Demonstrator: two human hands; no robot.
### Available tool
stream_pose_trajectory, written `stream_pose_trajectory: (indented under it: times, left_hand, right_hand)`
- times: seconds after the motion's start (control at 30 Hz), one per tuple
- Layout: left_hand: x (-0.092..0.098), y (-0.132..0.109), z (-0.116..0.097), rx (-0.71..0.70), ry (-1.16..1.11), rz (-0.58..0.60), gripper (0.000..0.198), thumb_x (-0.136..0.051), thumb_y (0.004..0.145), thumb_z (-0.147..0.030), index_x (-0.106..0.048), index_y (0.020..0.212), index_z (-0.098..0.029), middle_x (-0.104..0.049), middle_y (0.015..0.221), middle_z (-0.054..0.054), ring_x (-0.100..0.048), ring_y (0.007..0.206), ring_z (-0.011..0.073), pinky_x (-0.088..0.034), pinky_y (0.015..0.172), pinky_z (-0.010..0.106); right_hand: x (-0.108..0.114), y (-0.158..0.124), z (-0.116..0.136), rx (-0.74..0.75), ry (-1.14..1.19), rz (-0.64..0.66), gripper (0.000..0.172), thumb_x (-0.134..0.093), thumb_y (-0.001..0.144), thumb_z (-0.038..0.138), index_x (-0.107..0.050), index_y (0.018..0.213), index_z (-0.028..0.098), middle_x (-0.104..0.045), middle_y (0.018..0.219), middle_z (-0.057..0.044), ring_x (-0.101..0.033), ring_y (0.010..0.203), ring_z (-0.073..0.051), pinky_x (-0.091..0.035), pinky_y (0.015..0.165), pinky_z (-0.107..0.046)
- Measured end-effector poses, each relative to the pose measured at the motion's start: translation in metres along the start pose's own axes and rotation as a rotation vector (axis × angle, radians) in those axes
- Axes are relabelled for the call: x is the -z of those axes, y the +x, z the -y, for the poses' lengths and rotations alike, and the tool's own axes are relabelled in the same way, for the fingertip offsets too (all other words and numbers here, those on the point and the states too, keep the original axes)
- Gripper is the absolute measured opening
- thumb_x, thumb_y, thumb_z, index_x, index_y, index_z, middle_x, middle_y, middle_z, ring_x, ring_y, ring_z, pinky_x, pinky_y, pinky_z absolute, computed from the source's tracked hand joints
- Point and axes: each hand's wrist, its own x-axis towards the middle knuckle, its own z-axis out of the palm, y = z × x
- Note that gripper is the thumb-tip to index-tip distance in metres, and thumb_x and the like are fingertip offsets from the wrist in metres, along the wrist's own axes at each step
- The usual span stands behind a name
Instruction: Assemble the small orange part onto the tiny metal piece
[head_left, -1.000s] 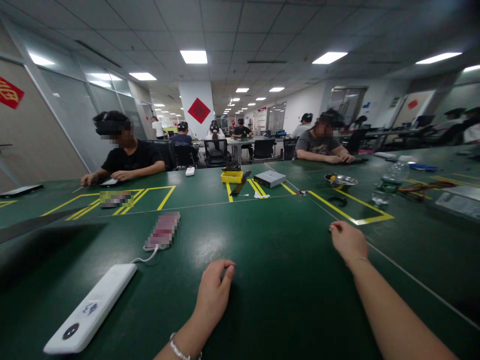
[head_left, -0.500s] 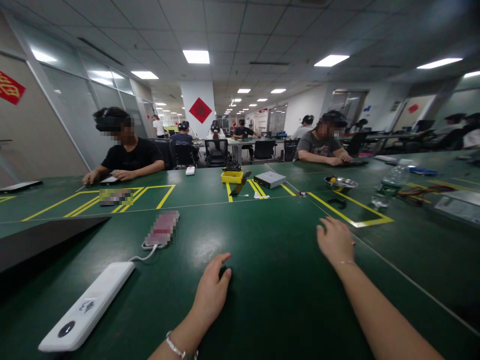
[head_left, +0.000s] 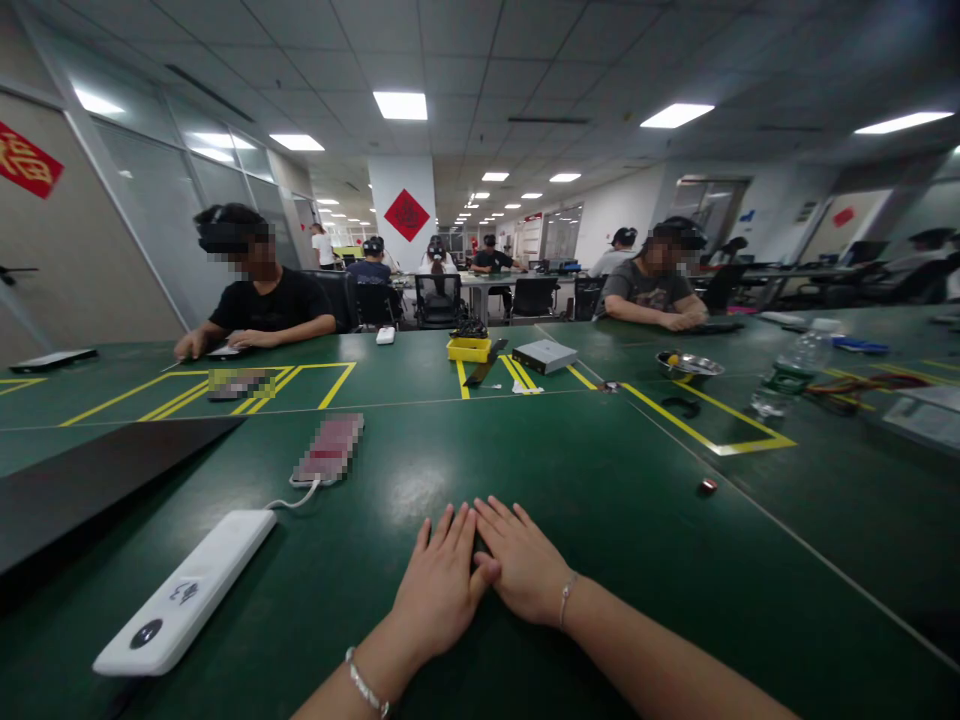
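My left hand (head_left: pixel 441 590) lies palm down on the green table (head_left: pixel 637 620), its fingers stretched out and pointing away from me. Beside it, my right hand (head_left: pixel 527 565) rests flat too, angled inward so that the fingertips and thumbs of both hands meet. Neither hand holds anything. A small dark red object (head_left: pixel 707 487) sits on the tabletop to the right; its kind is too small to make out. To the left lies a long white device with a round lens (head_left: pixel 187 600), joined by a white cable (head_left: pixel 304 497) to a phone (head_left: pixel 330 447) whose screen is blurred.
A black panel (head_left: pixel 105 480) juts in at left. Farther back are a yellow box (head_left: pixel 469 350), a grey metal box (head_left: pixel 545 356), a metal bowl (head_left: pixel 686 366), a plastic bottle (head_left: pixel 795 370) and yellow tape outlines. Two people sit across the table.
My right hand has moved left and toward me, from near the tape outline to beside my left hand. The small red object there is now uncovered. My left hand has flattened out.
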Motion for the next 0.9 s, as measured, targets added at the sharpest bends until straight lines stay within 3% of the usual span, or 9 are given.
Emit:
stream_pose_trajectory:
  times: [0.13, 0.2, 0.23, 0.3, 0.37, 0.43, 0.5, 0.63, 0.9]
  left_hand:
    - [0.001, -0.004, -0.002, -0.011, 0.06, 0.022, 0.059, -0.019, 0.08, -0.052, -0.019, 0.129, -0.019, -0.022, 0.136, 0.005, -0.012, 0.125, 0.0229, -0.012, 0.1, 0.046]
    - [0.002, -0.004, -0.001, -0.013, 0.054, 0.026, 0.058, -0.019, 0.079, -0.052, -0.019, 0.129, -0.022, -0.022, 0.136, 0.004, -0.012, 0.125, 0.0226, -0.013, 0.1, 0.047]
    - [0.003, -0.004, 0.0, -0.014, 0.044, 0.028, 0.057, -0.02, 0.079, -0.052, -0.019, 0.129, -0.024, -0.022, 0.136, 0.004, -0.013, 0.125, 0.0222, -0.013, 0.099, 0.047]
    - [0.005, -0.004, 0.002, -0.015, 0.024, 0.031, 0.055, -0.022, 0.079, -0.052, -0.021, 0.128, -0.026, -0.023, 0.136, 0.003, -0.014, 0.125, 0.0215, -0.014, 0.1, 0.046]
    - [0.006, -0.003, 0.003, -0.008, 0.009, 0.026, 0.053, -0.027, 0.079, -0.05, -0.026, 0.126, -0.026, -0.025, 0.135, 0.002, -0.015, 0.125, 0.0213, -0.013, 0.1, 0.046]
    - [0.007, -0.003, 0.003, -0.001, -0.002, 0.022, 0.051, -0.032, 0.078, -0.047, -0.031, 0.124, -0.026, -0.027, 0.135, 0.002, -0.016, 0.124, 0.0216, -0.013, 0.1, 0.045]
    - [0.007, -0.003, 0.003, 0.008, -0.012, 0.015, 0.047, -0.035, 0.078, -0.043, -0.036, 0.121, -0.025, -0.03, 0.133, 0.003, -0.018, 0.124, 0.0217, -0.013, 0.1, 0.045]
    - [0.007, -0.002, 0.002, 0.019, -0.023, 0.001, 0.044, -0.039, 0.076, -0.038, -0.04, 0.118, -0.025, -0.034, 0.131, 0.002, -0.021, 0.123, 0.0211, -0.014, 0.1, 0.045]
    - [0.005, -0.002, 0.002, 0.025, -0.052, -0.011, 0.044, -0.042, 0.075, -0.035, -0.041, 0.117, -0.026, -0.035, 0.13, 0.002, -0.023, 0.122, 0.0217, -0.014, 0.1, 0.045]
  right_hand:
    - [0.011, 0.006, -0.007, 0.03, -0.021, -0.031, 0.05, -0.031, 0.079, 0.038, -0.029, 0.125, 0.021, -0.03, 0.132, -0.006, -0.02, 0.122, -0.021, -0.015, 0.098, -0.04]
    - [0.031, 0.005, -0.028, -0.071, -0.08, -0.136, 0.043, -0.034, 0.077, 0.036, -0.042, 0.116, 0.021, -0.041, 0.124, -0.008, -0.031, 0.115, -0.021, -0.022, 0.095, -0.038]
    - [0.044, 0.0, -0.044, -0.192, -0.135, -0.228, 0.039, -0.035, 0.077, 0.035, -0.047, 0.111, 0.019, -0.045, 0.118, -0.01, -0.036, 0.111, -0.022, -0.026, 0.092, -0.038]
    - [0.071, -0.017, -0.088, -0.582, -0.279, -0.462, 0.038, -0.035, 0.077, 0.033, -0.05, 0.105, 0.013, -0.049, 0.107, -0.017, -0.042, 0.102, -0.027, -0.032, 0.084, -0.041]
    - [0.092, -0.044, -0.137, -0.946, -0.398, -0.585, 0.045, -0.037, 0.074, 0.039, -0.049, 0.106, 0.009, -0.046, 0.105, -0.023, -0.042, 0.099, -0.033, -0.035, 0.075, -0.045]
    - [0.102, -0.073, -0.181, -1.21, -0.369, -0.558, 0.053, -0.039, 0.071, 0.047, -0.049, 0.106, 0.008, -0.044, 0.104, -0.026, -0.042, 0.097, -0.038, -0.037, 0.067, -0.045]
    - [0.104, -0.095, -0.211, -1.339, -0.302, -0.519, 0.057, -0.037, 0.07, 0.051, -0.049, 0.107, 0.009, -0.043, 0.106, -0.027, -0.042, 0.097, -0.04, -0.038, 0.063, -0.045]
    - [0.097, -0.103, -0.23, -1.258, -0.2, -0.38, 0.043, -0.03, 0.075, 0.034, -0.055, 0.1, 0.01, -0.053, 0.097, -0.022, -0.05, 0.088, -0.033, -0.041, 0.061, -0.04]
    - [0.089, -0.079, -0.219, -1.092, -0.267, -0.299, 0.032, -0.036, 0.071, 0.023, -0.06, 0.087, 0.008, -0.056, 0.09, -0.02, -0.055, 0.082, -0.027, -0.042, 0.067, -0.036]
